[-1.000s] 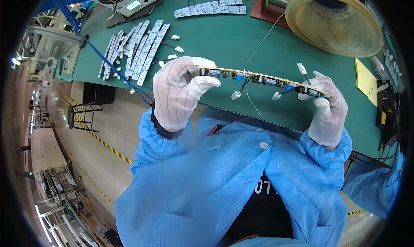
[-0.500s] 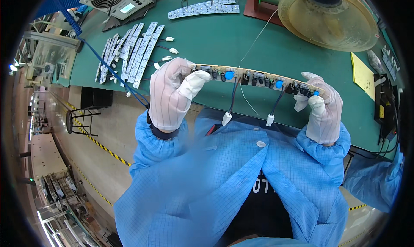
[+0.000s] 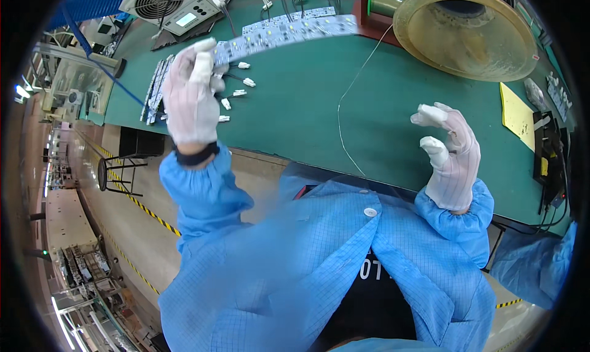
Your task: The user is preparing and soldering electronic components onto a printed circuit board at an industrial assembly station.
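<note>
One hand, the left hand (image 3: 190, 97), grips the long LED strip (image 3: 289, 32) running toward the table's (image 3: 319, 118) far edge; the right hand (image 3: 452, 155) hangs empty, fingers loosely curled.

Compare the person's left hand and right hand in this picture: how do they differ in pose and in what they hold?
The left hand is raised over the green bench gripping one end of a long white strip board; the right hand holds nothing. The left hand's fingers close on the board; the right hand's fingers are spread and curled in the air. Both wear white gloves and blue sleeves.
</note>
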The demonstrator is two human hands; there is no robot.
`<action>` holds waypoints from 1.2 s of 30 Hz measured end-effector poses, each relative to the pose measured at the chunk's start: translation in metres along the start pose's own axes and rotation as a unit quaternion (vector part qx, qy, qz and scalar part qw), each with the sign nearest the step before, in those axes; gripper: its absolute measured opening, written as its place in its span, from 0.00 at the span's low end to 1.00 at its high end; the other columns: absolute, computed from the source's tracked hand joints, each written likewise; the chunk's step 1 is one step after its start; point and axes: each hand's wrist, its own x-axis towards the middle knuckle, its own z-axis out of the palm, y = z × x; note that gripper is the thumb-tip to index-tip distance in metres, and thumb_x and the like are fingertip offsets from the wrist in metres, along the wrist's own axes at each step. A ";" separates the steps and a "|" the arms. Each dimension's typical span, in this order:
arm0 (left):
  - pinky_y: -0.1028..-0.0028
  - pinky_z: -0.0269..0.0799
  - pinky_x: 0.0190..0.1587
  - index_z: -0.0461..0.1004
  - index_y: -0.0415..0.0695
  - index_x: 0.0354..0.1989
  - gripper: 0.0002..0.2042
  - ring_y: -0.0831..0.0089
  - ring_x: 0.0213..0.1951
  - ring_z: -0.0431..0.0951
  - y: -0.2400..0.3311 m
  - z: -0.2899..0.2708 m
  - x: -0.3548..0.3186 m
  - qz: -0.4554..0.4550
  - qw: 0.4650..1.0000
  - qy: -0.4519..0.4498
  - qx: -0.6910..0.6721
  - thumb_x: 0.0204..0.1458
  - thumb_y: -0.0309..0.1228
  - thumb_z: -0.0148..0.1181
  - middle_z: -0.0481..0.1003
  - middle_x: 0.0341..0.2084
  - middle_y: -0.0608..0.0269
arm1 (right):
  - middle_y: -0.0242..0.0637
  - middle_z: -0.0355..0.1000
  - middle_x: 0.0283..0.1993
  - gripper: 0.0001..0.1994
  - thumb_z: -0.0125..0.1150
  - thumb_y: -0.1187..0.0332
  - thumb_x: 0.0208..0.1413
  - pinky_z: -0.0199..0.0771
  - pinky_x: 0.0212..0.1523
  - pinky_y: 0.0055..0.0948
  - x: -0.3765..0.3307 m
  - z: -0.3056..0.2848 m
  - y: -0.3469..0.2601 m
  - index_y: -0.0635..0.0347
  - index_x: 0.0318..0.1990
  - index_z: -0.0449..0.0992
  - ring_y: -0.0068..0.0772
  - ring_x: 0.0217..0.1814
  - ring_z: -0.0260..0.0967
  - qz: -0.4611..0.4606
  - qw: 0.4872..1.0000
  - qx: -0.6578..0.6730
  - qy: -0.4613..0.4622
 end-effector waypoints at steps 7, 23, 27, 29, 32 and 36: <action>0.65 0.63 0.55 0.73 0.50 0.49 0.20 0.58 0.54 0.68 -0.090 0.038 0.062 0.189 0.869 0.086 0.449 0.49 0.43 0.62 0.72 0.48 0.58 | 0.40 0.76 0.35 0.14 0.56 0.62 0.52 0.60 0.61 0.37 0.004 -0.004 0.000 0.63 0.41 0.76 0.34 0.41 0.71 -0.026 0.999 -0.026 -0.017; 0.65 0.72 0.37 0.74 0.40 0.31 0.12 0.57 0.30 0.79 -0.057 -0.055 0.006 -0.045 0.864 -0.012 0.501 0.50 0.37 0.57 0.77 0.25 0.53 | 0.38 0.76 0.32 0.09 0.57 0.67 0.54 0.60 0.61 0.38 0.002 0.003 0.007 0.62 0.38 0.76 0.34 0.38 0.71 -0.022 0.999 -0.041 -0.004; 0.60 0.70 0.39 0.74 0.41 0.33 0.12 0.53 0.33 0.76 -0.023 -0.058 0.001 -0.030 0.921 -0.032 0.387 0.49 0.38 0.62 0.77 0.27 0.51 | 0.37 0.76 0.32 0.07 0.57 0.69 0.54 0.60 0.61 0.37 -0.002 0.005 0.007 0.61 0.37 0.76 0.32 0.37 0.71 -0.013 0.999 -0.041 0.008; 0.60 0.70 0.41 0.75 0.41 0.35 0.15 0.55 0.33 0.77 -0.024 -0.047 0.001 0.032 0.844 -0.070 0.530 0.47 0.40 0.64 0.76 0.27 0.53 | 0.37 0.76 0.31 0.07 0.57 0.69 0.54 0.61 0.61 0.37 -0.003 0.005 0.007 0.61 0.37 0.76 0.32 0.37 0.71 -0.016 0.999 -0.046 0.008; 0.63 0.72 0.43 0.76 0.45 0.35 0.15 0.57 0.41 0.76 -0.076 -0.035 0.010 -0.018 0.759 -0.104 0.643 0.44 0.42 0.65 0.75 0.35 0.54 | 0.36 0.76 0.31 0.07 0.57 0.70 0.54 0.62 0.60 0.37 -0.001 0.004 0.000 0.61 0.37 0.76 0.32 0.37 0.71 -0.027 0.999 -0.047 0.003; 0.62 0.74 0.38 0.75 0.44 0.32 0.13 0.55 0.35 0.78 -0.099 -0.039 0.011 0.061 0.779 -0.067 0.621 0.46 0.40 0.62 0.77 0.29 0.52 | 0.36 0.76 0.31 0.07 0.57 0.70 0.54 0.64 0.59 0.36 -0.001 0.003 0.003 0.61 0.37 0.77 0.33 0.38 0.71 -0.034 0.997 -0.066 0.004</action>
